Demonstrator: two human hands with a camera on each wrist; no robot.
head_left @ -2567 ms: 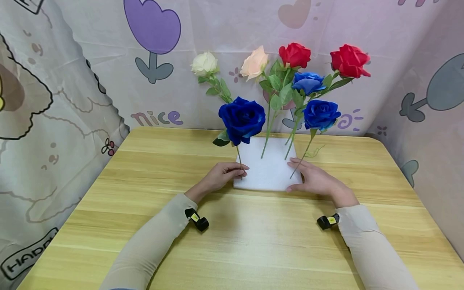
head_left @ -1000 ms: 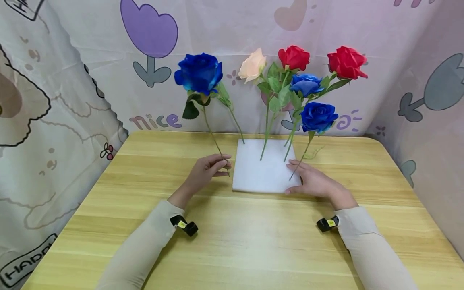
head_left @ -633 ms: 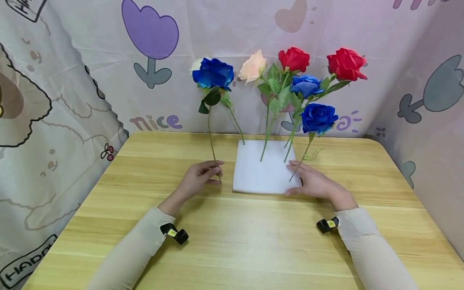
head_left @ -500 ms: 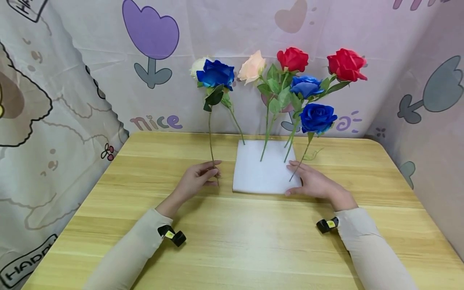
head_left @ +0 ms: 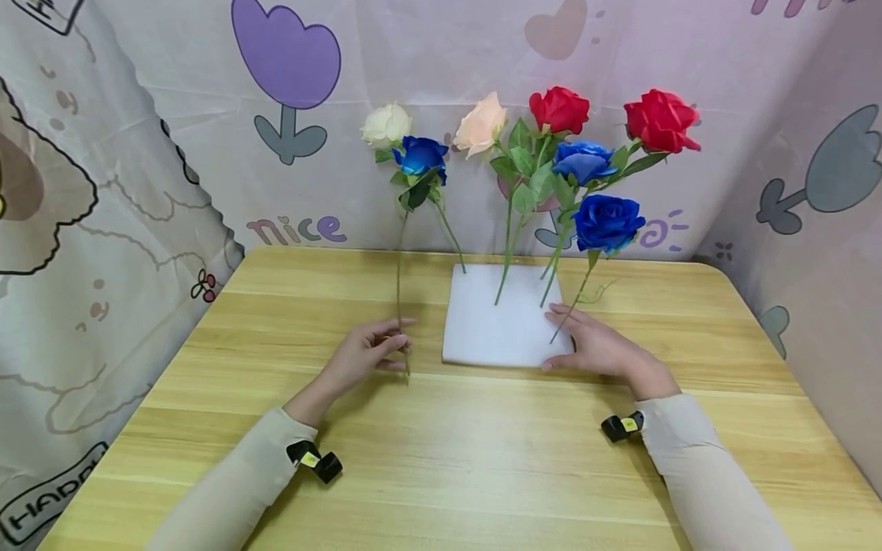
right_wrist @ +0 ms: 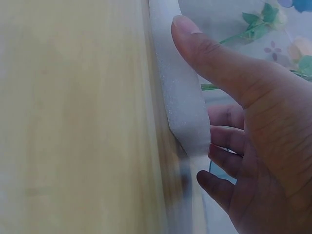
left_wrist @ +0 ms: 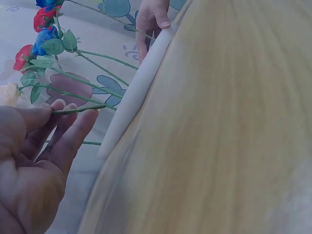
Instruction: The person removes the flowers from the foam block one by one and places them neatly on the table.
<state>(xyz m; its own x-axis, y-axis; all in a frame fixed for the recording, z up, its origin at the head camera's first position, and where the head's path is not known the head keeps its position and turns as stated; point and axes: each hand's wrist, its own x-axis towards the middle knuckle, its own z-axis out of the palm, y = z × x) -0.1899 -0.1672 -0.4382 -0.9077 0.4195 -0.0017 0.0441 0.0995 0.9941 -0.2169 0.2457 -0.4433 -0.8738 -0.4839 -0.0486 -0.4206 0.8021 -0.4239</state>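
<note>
My left hand (head_left: 354, 356) pinches the thin stem of a blue artificial rose (head_left: 422, 155) between thumb and fingers, left of a white foam board (head_left: 492, 333). The bloom leans away toward the back, and the stem's lower tip points down, apart from the board. In the left wrist view the stem (left_wrist: 80, 109) crosses the fingertips. My right hand (head_left: 609, 352) holds the board's right side, its thumb (right_wrist: 209, 51) at the front edge and fingers along the side. Standing in the board are a white rose (head_left: 386, 125), a peach rose (head_left: 481, 125) and several red and blue ones.
The board lies flat on a wooden table (head_left: 441, 459). A blue rose (head_left: 609, 223) rises from its front right, close over the right hand, and a red rose (head_left: 662, 120) leans out to the right. Behind the table hangs a printed cloth (head_left: 406, 46).
My left hand has carried the blue rose from over the board's left part out to the left and toward me; its bloom now tips away. The right hand has stayed on the board.
</note>
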